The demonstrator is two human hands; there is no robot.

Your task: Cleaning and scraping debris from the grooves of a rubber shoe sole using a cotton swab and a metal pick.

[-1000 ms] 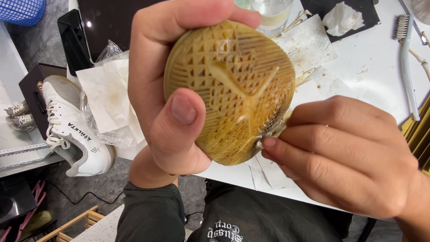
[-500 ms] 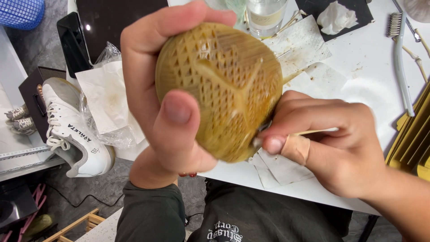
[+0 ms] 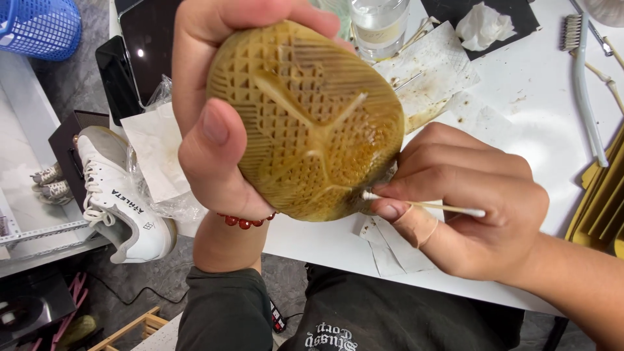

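Left hand (image 3: 214, 123) grips ridged yellowed rubber sole (image 3: 305, 117); right hand (image 3: 468, 195) pinches thin swab (image 3: 422, 205).

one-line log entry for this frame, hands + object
left hand: grips yellowed shoe sole, tread up | right hand: pinches cotton swab, tip at sole edge | table: stained paper towels, brush
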